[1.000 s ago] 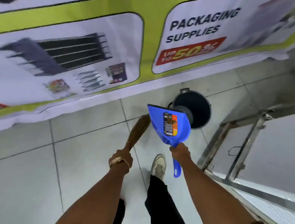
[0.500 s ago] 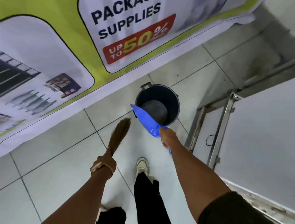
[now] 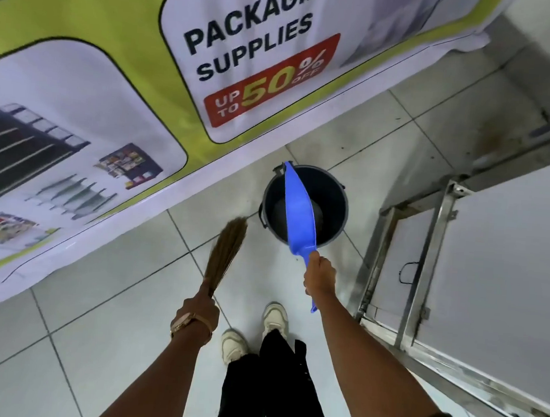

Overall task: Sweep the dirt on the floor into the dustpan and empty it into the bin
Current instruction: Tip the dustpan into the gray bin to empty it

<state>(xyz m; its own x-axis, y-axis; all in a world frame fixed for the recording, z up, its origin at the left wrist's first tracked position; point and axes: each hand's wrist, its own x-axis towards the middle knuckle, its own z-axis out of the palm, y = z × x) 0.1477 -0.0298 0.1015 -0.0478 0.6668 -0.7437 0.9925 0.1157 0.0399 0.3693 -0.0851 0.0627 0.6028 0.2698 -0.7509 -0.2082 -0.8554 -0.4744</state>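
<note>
— So, where is the blue dustpan (image 3: 300, 210)?
— Tipped on edge over the dark bin (image 3: 336, 210); the right hand (image 3: 320, 275) has its fingers wrapped round the handle.
— And the left hand (image 3: 197, 314)?
— Fist closed on the broom (image 3: 225, 253), left of the bin, bristles raised.

Left of bin: printed green-and-white banner (image 3: 117, 103) close beside the round black plastic bin (image 3: 339, 213)
Right: steel-framed white panel (image 3: 492, 274) nearby
Bin mouth: partly blocked by blue plastic dustpan (image 3: 298, 210)
Front: bare grey tiled floor (image 3: 122, 295)
</note>
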